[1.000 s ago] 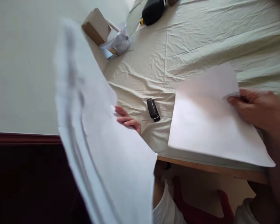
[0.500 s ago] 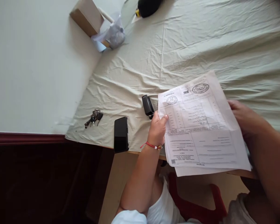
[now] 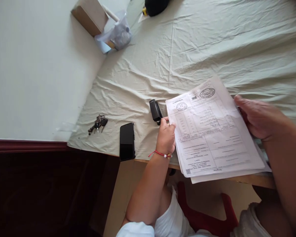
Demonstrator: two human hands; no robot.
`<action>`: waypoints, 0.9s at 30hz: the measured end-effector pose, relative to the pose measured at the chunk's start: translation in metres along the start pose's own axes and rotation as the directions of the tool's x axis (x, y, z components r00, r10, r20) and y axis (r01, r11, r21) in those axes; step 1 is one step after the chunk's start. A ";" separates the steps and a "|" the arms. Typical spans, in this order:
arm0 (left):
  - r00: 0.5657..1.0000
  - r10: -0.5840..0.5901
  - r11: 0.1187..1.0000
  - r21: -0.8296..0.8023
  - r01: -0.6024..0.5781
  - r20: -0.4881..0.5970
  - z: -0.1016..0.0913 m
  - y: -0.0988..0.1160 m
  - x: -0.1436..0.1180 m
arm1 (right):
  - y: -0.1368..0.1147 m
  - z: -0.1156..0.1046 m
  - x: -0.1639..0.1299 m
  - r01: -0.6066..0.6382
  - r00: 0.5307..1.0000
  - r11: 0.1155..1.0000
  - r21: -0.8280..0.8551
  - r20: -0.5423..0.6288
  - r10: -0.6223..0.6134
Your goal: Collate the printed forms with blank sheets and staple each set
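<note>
While both hands grip the stack of papers [image 3: 209, 131] by its 2 opposite side edges, the stapler [image 3: 155, 111] lies on the cloth [image 3: 187, 49] just beyond the left hand [image 3: 165, 138], almost touching its knuckles. The left hand's fingers are closed on the stack's left edge; the right hand [image 3: 259, 118] is clamped on the right edge, well apart from the stapler. The stapler's long axis runs away from the person, roughly parallel to the sheets' left edge. A phone [image 3: 127, 141] and keys [image 3: 98, 123] lie farther left.
</note>
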State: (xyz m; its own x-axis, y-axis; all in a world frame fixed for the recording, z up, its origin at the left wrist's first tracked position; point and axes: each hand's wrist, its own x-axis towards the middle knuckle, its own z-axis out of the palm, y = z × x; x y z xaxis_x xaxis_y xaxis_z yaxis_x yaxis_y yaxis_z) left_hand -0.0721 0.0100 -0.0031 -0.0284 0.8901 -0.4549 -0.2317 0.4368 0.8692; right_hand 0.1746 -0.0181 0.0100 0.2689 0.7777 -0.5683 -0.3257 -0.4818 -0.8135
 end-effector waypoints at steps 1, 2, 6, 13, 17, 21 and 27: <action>1.000 0.000 1.000 0.000 0.000 0.003 0.001 -0.001 -0.001 | 0.001 -0.001 0.003 0.016 1.000 1.000 0.021 -0.015 -0.015; 1.000 0.003 1.000 0.007 -0.003 0.013 0.001 -0.003 -0.001 | 0.002 -0.003 0.005 0.023 1.000 1.000 0.009 -0.006 -0.023; 0.992 0.114 0.985 0.124 -0.120 0.052 -0.001 -0.008 -0.003 | 0.003 -0.008 0.002 0.080 0.989 0.986 -0.149 0.135 -0.059; 0.942 0.335 0.939 0.087 -0.332 -0.030 -0.004 0.000 -0.003 | -0.001 -0.011 -0.011 0.218 0.956 0.976 0.007 0.201 -0.215; 0.967 0.097 0.990 -0.121 -0.070 0.236 -0.003 0.012 -0.009 | 0.001 -0.012 -0.008 0.238 0.955 0.971 0.025 0.174 -0.238; 0.950 -0.043 0.991 -0.109 0.080 0.308 -0.004 0.012 -0.008 | 0.002 -0.011 -0.009 0.222 0.959 0.975 0.007 0.178 -0.220; 0.977 -0.007 0.994 -0.101 0.029 0.215 -0.011 0.009 0.002 | 0.007 -0.009 -0.007 0.214 0.963 0.974 -0.079 0.187 -0.197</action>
State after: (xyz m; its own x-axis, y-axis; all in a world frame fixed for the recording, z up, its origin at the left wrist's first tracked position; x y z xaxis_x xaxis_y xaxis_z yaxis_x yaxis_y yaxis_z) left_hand -0.0852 0.0149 0.0019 0.1825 0.8944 -0.4084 -0.3293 0.4470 0.8317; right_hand 0.1788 -0.0306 0.0069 0.1536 0.9186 -0.3640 -0.1876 -0.3346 -0.9235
